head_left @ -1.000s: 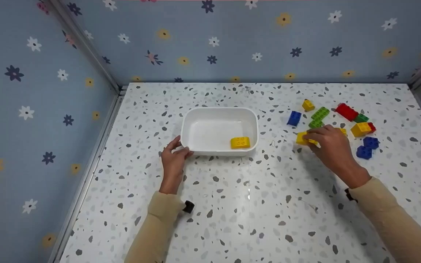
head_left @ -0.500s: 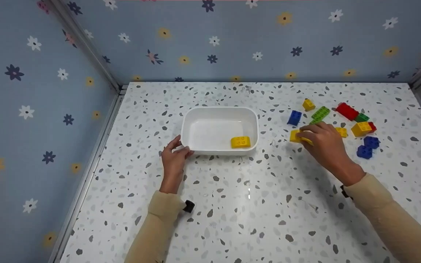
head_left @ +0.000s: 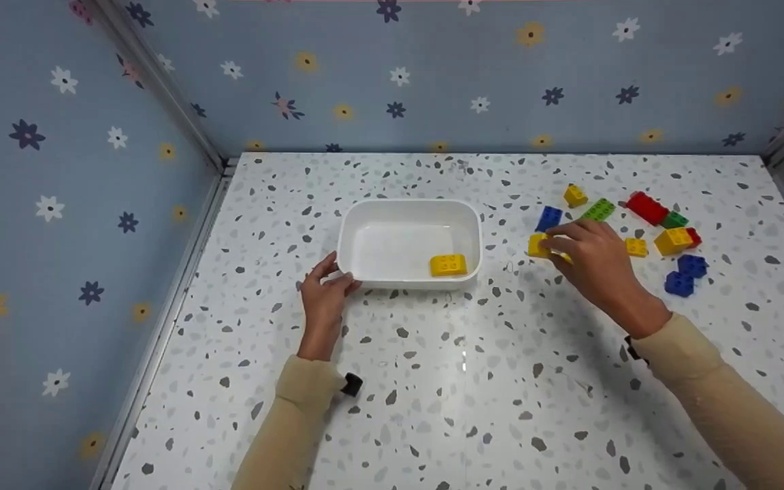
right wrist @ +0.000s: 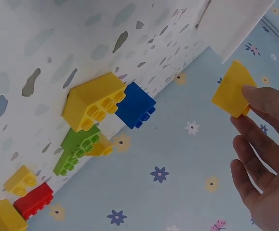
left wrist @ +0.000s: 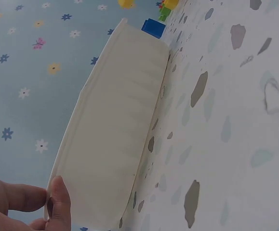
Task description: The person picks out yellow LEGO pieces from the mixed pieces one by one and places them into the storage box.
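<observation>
In the head view my left hand (head_left: 324, 303) pinches the near-left corner of a white plastic container (head_left: 399, 278). The left wrist view has its thumb (left wrist: 60, 204) on the outer wall by the rim. A yellow brick (head_left: 448, 265) lies inside, near the right corner. My right hand (head_left: 599, 272) holds another yellow brick (right wrist: 234, 89) between thumb and fingers, raised off the table to the right of the container. Beneath that hand a further yellow brick (right wrist: 93, 103) stands on the table, mostly hidden from the head camera.
Around the right hand lie a blue brick (head_left: 549, 218), a light green brick (head_left: 598, 209) and a small yellow brick (head_left: 575, 196). Farther right are a red brick (head_left: 646, 207), a yellow brick (head_left: 673, 241) and blue bricks (head_left: 679, 284). Flower-patterned panels (head_left: 433, 75) border the speckled table (head_left: 399, 408).
My right hand has lifted the yellow brick and carried it left, a little toward the back. The left hand and the container have stayed in place.
</observation>
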Available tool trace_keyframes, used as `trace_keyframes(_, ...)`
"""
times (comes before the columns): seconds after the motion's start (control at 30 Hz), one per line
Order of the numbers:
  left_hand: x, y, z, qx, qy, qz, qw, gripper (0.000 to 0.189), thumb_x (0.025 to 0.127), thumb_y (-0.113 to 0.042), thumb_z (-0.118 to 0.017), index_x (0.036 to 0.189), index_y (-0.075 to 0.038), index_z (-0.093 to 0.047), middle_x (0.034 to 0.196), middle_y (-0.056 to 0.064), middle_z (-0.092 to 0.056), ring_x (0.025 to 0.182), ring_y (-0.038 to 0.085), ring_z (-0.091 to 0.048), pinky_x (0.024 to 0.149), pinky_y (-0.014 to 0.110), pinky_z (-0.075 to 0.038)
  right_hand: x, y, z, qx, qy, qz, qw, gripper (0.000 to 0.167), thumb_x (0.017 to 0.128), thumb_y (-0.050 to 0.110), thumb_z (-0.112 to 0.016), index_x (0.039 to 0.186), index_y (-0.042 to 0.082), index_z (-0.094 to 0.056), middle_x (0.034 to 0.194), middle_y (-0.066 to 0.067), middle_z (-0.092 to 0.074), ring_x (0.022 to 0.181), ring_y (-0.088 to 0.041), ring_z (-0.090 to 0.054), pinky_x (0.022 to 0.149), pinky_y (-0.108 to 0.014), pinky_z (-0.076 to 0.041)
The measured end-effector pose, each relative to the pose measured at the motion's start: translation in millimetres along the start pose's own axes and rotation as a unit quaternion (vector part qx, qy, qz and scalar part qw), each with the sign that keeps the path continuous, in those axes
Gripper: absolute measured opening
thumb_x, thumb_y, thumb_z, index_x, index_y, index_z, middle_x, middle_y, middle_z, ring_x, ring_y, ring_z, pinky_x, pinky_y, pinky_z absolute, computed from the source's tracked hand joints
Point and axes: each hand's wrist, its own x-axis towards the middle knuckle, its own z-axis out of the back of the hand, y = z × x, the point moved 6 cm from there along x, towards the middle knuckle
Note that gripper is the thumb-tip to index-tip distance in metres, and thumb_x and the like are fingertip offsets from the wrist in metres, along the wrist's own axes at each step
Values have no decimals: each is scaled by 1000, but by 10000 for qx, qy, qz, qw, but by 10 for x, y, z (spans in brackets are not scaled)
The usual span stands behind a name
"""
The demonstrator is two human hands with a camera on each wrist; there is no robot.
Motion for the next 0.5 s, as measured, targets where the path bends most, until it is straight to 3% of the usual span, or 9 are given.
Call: trace_keyframes(0.5, -8, 8, 6, -107, 60, -56, 9999, 58, 99, 13, -61, 154, 1, -50, 135, 21, -49, 96, 17, -65, 89, 24, -66, 197, 195, -75, -43, -233, 458, 9987, 20, 83, -3, -88, 102, 2, -83, 111, -16, -78, 103, -39, -66, 91, -53, -59)
